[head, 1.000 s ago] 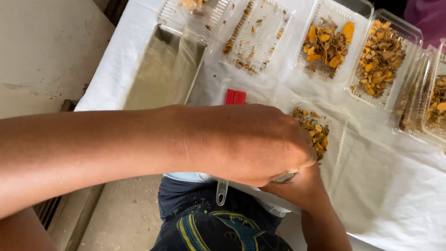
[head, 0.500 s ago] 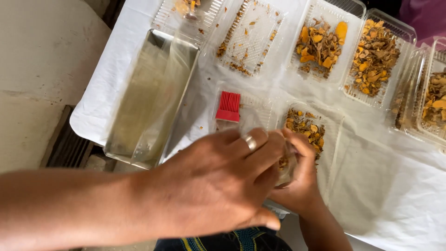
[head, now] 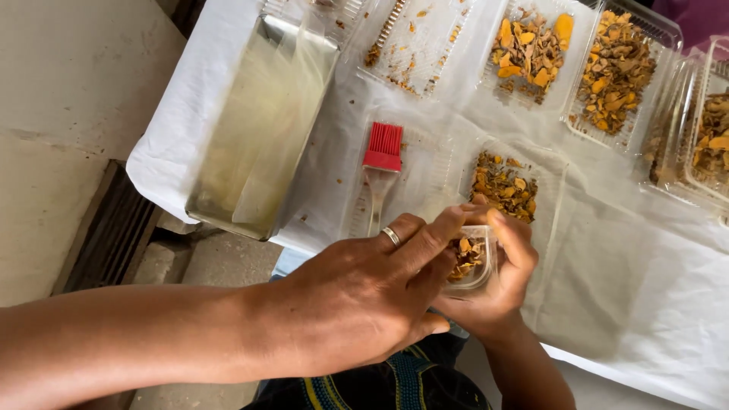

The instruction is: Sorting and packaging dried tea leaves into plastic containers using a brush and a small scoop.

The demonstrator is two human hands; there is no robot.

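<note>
My right hand [head: 503, 298] is shut on a small clear plastic cup [head: 477, 267], which holds dried orange-brown pieces [head: 465, 257], just above the table's near edge. My left hand [head: 357, 304], a ring on one finger, reaches across from the left. Its index and middle fingers lie over the cup's rim and touch the pieces. Whether they pinch anything is hidden. The left thumb stays below, apart from the cup.
A red-bristled brush [head: 382, 152] lies in a clear tray beside a shallow tray of dried pieces [head: 503, 186]. A long metal tray [head: 262, 129] sits at the left. Several clear trays of orange pieces [head: 619, 68] line the far side of the white sheet [head: 630, 250].
My left hand has drawn back toward me, uncovering the cup and the brush. The view has shifted, so the table sits lower in the frame.
</note>
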